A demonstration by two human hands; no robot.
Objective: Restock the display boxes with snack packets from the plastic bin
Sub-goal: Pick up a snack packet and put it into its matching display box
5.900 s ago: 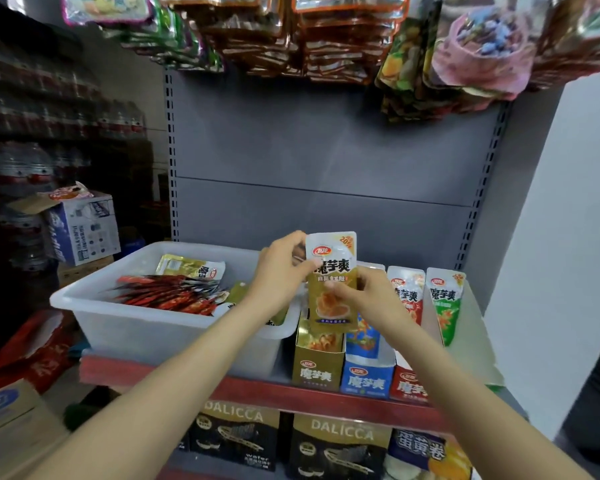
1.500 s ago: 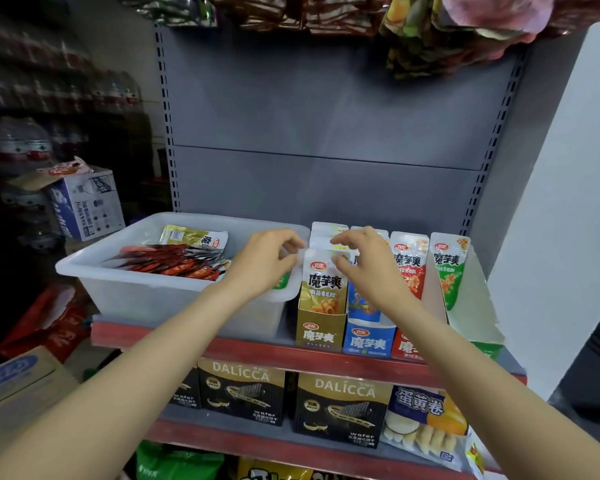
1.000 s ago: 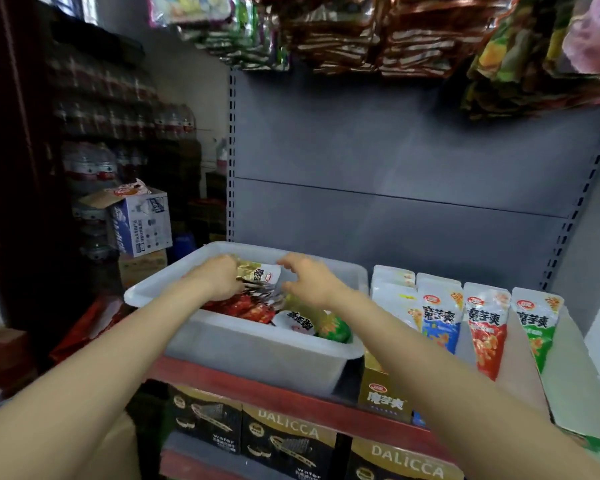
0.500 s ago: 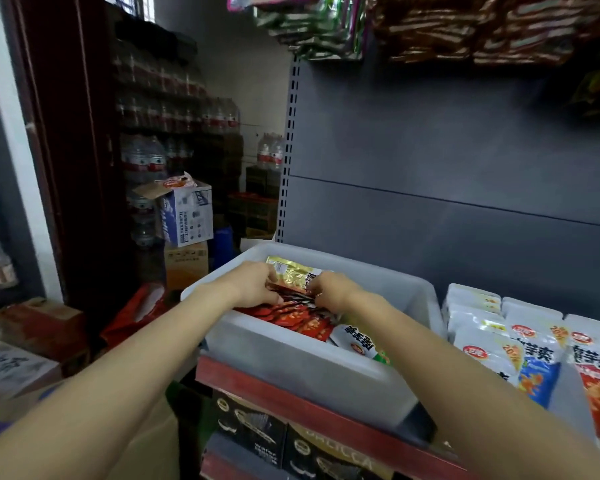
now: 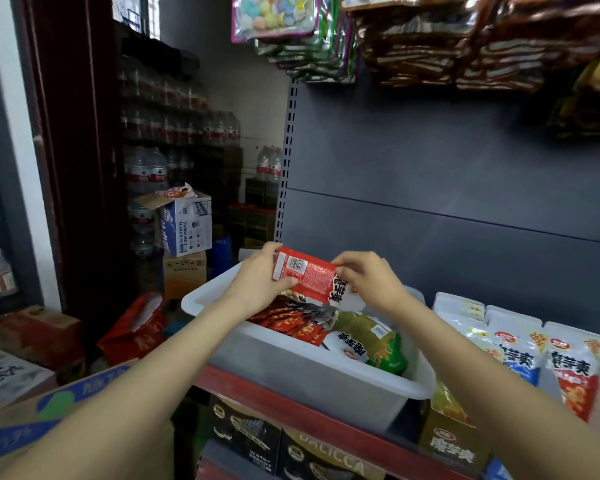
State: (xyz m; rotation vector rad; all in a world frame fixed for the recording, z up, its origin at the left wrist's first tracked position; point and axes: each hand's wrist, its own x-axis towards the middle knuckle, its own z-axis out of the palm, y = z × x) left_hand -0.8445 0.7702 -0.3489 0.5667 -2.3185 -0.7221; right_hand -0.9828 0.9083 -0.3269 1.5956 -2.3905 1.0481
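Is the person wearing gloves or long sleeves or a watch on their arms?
No. Both forearms are bare as far as the picture shows, with no sleeve edge in view. The left hand and the right hand have no gloves. No watch, bracelet or ring shows on either wrist or on the fingers that can be seen.

"DALICCA" and "wafer" on black boxes (image 5: 329,460), barcode on red packet (image 5: 307,277)

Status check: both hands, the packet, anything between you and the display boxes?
Left hand and right hand pinch one red packet, barcode side up, above the plastic bin. Display boxes to the right; nothing in the way.
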